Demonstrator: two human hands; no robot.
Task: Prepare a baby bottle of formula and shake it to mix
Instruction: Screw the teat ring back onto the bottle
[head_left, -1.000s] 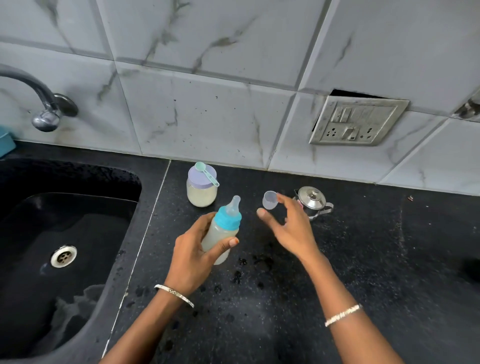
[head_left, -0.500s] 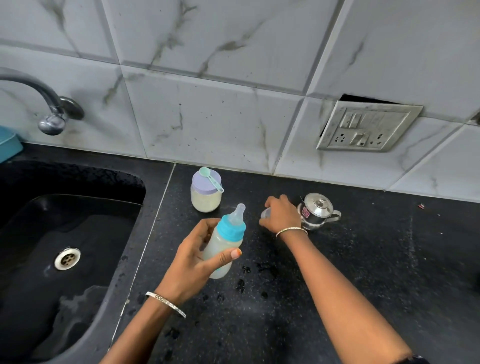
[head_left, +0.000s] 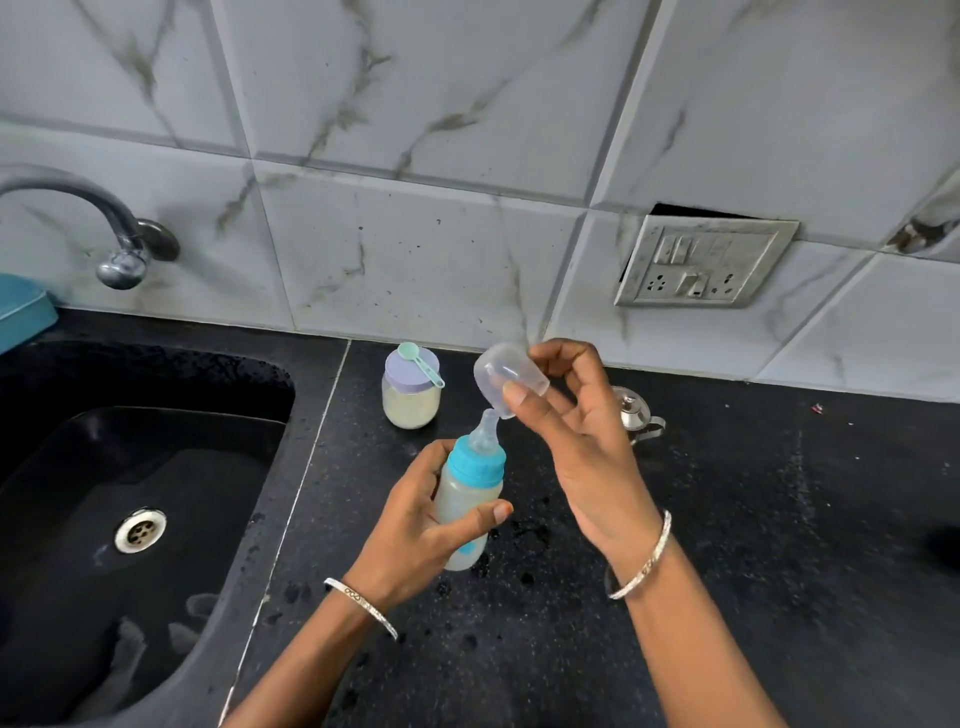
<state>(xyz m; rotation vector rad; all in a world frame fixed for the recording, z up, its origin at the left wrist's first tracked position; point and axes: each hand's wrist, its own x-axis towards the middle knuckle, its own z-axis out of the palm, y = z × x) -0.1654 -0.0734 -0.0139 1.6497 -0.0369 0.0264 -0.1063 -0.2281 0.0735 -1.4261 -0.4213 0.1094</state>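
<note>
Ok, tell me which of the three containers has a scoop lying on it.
The jar with the lilac lid: the green scoop lies across it. The baby bottle and steel pot carry none.

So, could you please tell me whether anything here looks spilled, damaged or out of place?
The grey metal switch-and-socket plate sits crooked on the tiled wall, with a dark gap open above it. Dark wet spots also dot the black speckled counter beneath the blue-collared baby bottle.

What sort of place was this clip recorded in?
Most likely a home kitchen: a black counter with a sunken sink and wall tap, a tiled wall with a socket plate, and a jar of pale powder behind the baby bottle.
</note>
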